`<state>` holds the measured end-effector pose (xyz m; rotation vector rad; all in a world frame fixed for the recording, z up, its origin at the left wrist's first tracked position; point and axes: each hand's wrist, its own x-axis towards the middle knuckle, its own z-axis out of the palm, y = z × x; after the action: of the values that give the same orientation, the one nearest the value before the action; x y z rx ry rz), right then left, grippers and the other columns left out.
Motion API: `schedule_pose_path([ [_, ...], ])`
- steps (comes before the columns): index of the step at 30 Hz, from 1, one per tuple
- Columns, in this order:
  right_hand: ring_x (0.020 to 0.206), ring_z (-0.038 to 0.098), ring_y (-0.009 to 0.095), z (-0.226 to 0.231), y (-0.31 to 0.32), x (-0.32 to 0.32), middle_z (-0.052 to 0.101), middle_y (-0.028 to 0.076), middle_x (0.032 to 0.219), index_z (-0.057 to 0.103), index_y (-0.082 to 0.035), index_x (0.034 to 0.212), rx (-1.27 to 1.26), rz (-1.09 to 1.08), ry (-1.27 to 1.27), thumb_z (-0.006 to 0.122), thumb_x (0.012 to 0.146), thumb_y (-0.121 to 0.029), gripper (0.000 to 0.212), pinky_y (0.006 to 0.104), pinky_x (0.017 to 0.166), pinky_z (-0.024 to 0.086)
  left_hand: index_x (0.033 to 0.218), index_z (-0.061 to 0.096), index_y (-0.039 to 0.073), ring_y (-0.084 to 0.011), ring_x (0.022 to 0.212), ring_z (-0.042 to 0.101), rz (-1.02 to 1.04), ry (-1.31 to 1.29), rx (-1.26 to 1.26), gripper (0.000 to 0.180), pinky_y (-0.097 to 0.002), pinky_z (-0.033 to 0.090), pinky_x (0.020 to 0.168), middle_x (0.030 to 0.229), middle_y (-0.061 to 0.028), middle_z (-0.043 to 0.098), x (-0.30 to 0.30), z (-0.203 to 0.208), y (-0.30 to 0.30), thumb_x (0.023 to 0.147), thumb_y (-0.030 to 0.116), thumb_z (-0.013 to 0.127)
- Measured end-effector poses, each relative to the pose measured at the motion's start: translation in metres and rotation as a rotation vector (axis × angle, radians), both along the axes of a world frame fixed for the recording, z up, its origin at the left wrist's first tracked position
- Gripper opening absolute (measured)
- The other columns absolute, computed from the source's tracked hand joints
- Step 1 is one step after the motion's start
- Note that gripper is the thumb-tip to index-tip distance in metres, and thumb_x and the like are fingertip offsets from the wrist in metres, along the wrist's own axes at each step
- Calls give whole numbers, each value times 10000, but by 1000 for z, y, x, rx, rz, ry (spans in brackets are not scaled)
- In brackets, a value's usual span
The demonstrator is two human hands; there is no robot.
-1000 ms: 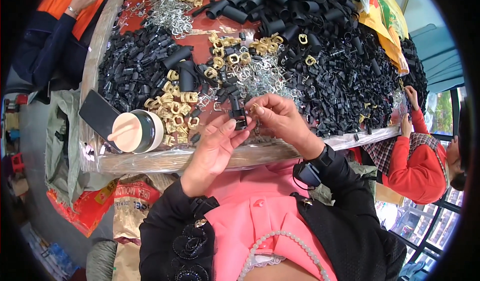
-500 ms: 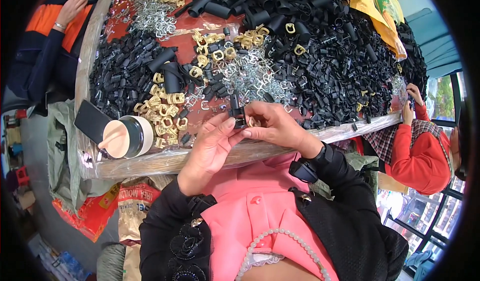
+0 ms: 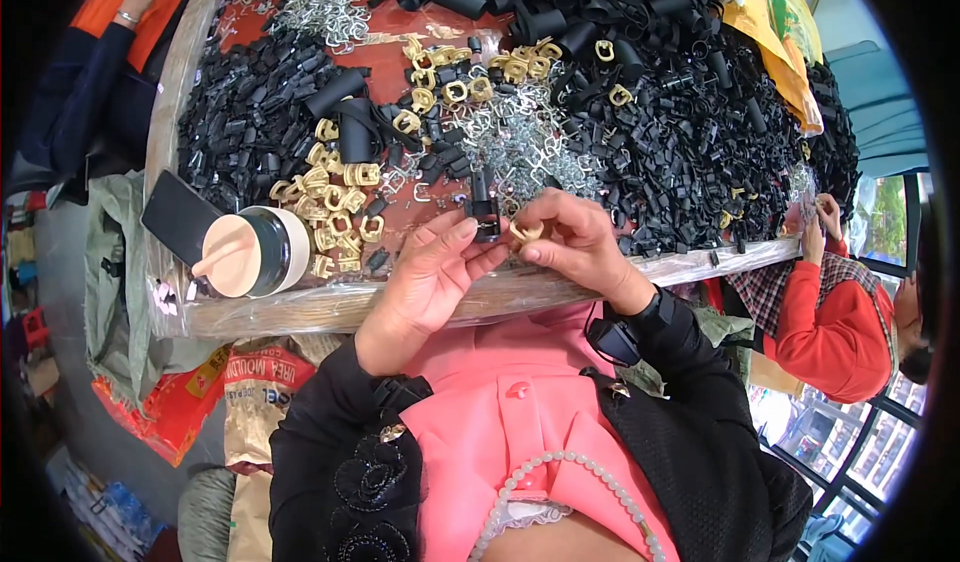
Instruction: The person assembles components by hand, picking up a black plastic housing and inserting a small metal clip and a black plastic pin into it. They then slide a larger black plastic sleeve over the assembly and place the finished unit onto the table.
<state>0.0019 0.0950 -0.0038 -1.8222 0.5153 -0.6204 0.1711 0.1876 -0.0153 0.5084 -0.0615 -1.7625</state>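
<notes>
Over the table's near edge, my left hand is closed on a black plastic fitting. That part has an upright stem and an open frame at its lower end. Close beside it my right hand pinches a small gold-coloured ring-shaped piece between thumb and fingertips. The gold piece looks tilted and a little apart from the black fitting. Just beyond my fingers lies a heap of small silver metal hooks. Several loose gold pieces lie to the left of my left hand.
Heaps of small black parts cover much of the table, with black tubes behind. A lidded jar and a phone are at the left corner. Yellow bags lie at the far right. Co-workers sit at both sides.
My right hand has drawn slightly away to the right from my left, so the gold piece in its fingers shows more fully. The whole view has shifted a little.
</notes>
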Motion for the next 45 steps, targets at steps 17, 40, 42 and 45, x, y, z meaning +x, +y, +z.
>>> schedule_pose_path([
  [17,545,453,78,24,14,9,515,41,609,532,-4,782,1,18,122,537,822,-161,163,232,493,380,1038,513,-21,-199,828,592,-117,-280,48,286,-253,499,716,937,-96,587,-7,6,14,799,128,557],
  [40,735,506,271,-14,-46,-63,499,79,749,547,-50,814,-825,-489,579,569,693,-71,125,349,617,412,948,550,-10,-161,779,588,-120,-335,60,193,-232,485,672,884,-102,593,-6,14,10,786,95,544],
  [42,735,504,268,-12,-48,-62,495,79,748,545,-50,805,-863,-485,600,568,689,-65,119,349,613,412,954,545,-10,-161,786,586,-119,-327,57,197,-233,484,676,895,-102,590,-7,13,10,787,95,543],
  [45,733,501,263,-11,-49,-62,487,78,745,543,-49,787,-933,-471,645,566,682,-53,107,350,605,412,963,533,-16,-169,791,586,-120,-326,59,212,-241,488,682,904,-114,586,-9,11,10,784,98,544],
])
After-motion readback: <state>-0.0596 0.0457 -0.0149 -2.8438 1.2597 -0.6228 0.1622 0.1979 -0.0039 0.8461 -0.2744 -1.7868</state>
